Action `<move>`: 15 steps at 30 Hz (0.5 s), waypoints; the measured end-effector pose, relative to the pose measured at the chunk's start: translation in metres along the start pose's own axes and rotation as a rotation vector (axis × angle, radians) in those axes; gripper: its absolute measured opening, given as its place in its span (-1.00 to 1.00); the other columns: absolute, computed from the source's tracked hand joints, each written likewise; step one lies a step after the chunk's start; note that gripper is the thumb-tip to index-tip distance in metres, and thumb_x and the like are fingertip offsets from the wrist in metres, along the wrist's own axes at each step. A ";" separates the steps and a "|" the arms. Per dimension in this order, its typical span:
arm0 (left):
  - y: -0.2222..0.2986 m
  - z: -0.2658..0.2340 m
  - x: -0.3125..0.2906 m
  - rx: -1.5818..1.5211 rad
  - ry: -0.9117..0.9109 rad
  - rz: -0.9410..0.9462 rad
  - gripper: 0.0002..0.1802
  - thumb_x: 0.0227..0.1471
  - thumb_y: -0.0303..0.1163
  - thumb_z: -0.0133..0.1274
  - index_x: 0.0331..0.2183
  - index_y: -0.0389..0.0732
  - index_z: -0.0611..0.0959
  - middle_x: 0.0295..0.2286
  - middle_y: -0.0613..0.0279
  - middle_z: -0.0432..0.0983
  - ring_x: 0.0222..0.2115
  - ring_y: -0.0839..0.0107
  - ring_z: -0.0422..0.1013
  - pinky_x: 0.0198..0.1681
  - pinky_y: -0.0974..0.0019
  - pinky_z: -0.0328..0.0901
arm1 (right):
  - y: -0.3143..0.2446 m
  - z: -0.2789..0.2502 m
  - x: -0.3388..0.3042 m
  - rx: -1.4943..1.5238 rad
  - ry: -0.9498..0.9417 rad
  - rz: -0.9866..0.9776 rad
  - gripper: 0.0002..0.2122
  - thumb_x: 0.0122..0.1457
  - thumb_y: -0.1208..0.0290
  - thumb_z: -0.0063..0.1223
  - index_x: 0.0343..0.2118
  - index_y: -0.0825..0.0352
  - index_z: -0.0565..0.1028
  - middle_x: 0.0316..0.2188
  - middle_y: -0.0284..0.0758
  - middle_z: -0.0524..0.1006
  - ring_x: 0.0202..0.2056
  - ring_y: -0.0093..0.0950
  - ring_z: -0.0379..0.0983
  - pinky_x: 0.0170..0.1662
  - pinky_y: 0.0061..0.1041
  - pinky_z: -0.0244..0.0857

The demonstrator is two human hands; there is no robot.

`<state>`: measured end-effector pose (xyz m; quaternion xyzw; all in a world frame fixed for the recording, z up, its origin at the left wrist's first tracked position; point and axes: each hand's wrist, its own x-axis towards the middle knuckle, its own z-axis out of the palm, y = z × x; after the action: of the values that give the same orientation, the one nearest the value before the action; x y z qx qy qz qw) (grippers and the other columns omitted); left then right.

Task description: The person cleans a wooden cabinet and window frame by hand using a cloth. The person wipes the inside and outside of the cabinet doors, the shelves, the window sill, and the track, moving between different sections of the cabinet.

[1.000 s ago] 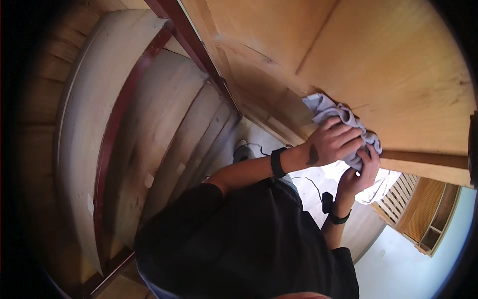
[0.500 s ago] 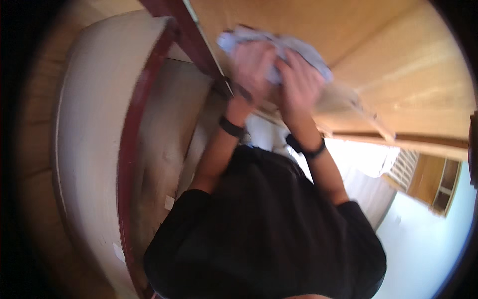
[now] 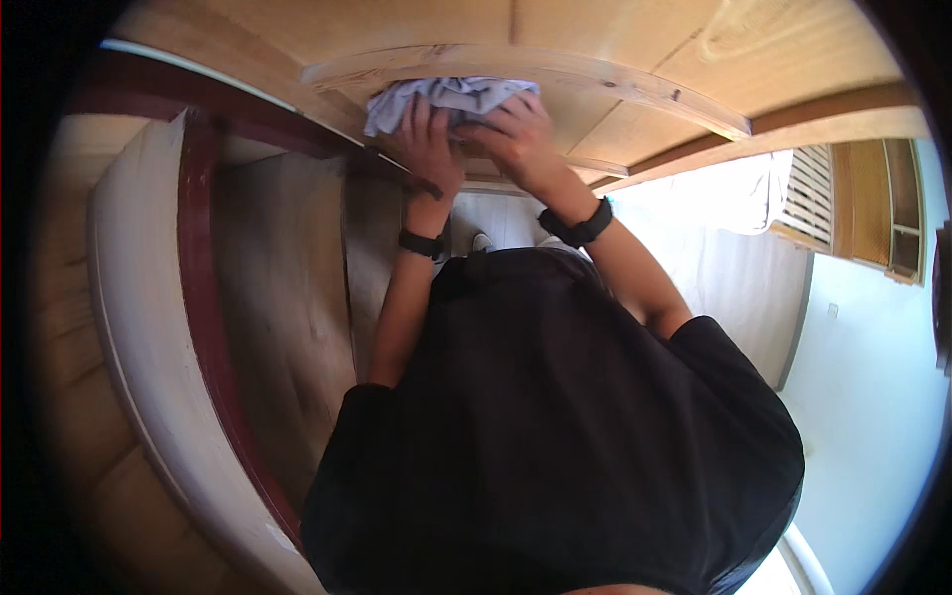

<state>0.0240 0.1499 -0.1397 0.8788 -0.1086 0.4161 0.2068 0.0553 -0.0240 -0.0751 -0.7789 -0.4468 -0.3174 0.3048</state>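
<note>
Pale grey, a curved panel (image 3: 139,288) is seen at far left, edged by a dark red post (image 3: 201,248). Farther right, a grey cloth (image 3: 451,99) is held bunched against wood, along the lower edge of a wooden strip (image 3: 585,71). Its left part is held by the left hand (image 3: 431,149), fingers slightly bent; its right part by the right hand (image 3: 518,141), fingers half-curled. Both hands are probably used so that the cloth is kept from slipping. Palms and the cloth's underside are hidden. Beside slatted furniture (image 3: 808,188) at right, details are washed out by glare.
</note>
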 end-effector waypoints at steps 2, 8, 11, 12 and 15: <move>0.026 0.024 -0.002 -0.020 0.026 0.006 -0.46 -0.06 -0.55 0.09 0.04 -0.17 0.49 0.18 -0.08 0.29 0.17 -0.23 0.26 0.13 -0.25 0.18 | 0.014 -0.030 -0.018 -0.049 -0.034 0.017 -0.72 -0.06 0.33 0.16 -0.23 0.13 0.67 -0.18 -0.47 0.59 -0.01 -0.37 0.46 0.07 -0.25 0.28; 0.096 0.090 -0.010 -0.230 -0.074 0.107 -0.39 -0.12 -0.59 0.11 0.06 -0.14 0.54 0.12 -0.13 0.38 0.13 -0.14 0.33 0.15 -0.17 0.21 | 0.044 -0.099 -0.086 -0.254 0.024 0.156 -0.68 -0.06 0.52 0.14 -0.19 0.13 0.68 -0.14 -0.42 0.61 -0.02 -0.32 0.47 0.03 -0.26 0.32; 0.132 0.104 0.007 -0.373 -0.019 0.225 -0.45 -0.07 -0.56 0.10 0.05 -0.12 0.59 0.07 -0.06 0.47 0.08 -0.08 0.40 0.15 -0.12 0.26 | 0.049 -0.121 -0.119 -0.301 0.030 0.263 -0.59 -0.14 0.66 0.14 -0.16 0.16 0.68 -0.11 -0.36 0.60 -0.06 -0.26 0.48 0.00 -0.27 0.37; 0.139 0.110 0.004 -0.430 -0.101 0.232 -0.45 0.00 -0.49 0.10 0.09 -0.07 0.59 0.08 0.02 0.48 0.10 -0.03 0.40 0.17 -0.12 0.25 | 0.051 -0.125 -0.126 -0.299 0.052 0.285 -0.56 -0.16 0.69 0.13 -0.16 0.18 0.68 -0.10 -0.34 0.59 -0.07 -0.25 0.48 -0.01 -0.27 0.40; 0.144 0.128 -0.009 -0.457 -0.249 0.267 -0.45 0.06 -0.37 0.12 0.14 0.00 0.57 0.12 0.11 0.48 0.15 0.04 0.38 0.21 -0.12 0.23 | 0.055 -0.130 -0.150 -0.322 0.008 0.357 -0.57 -0.16 0.73 0.14 -0.17 0.21 0.67 -0.11 -0.29 0.56 -0.09 -0.20 0.47 -0.07 -0.23 0.46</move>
<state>0.0540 -0.0367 -0.1802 0.8317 -0.3386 0.2932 0.3281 0.0157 -0.2210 -0.1212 -0.8829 -0.2445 -0.3285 0.2298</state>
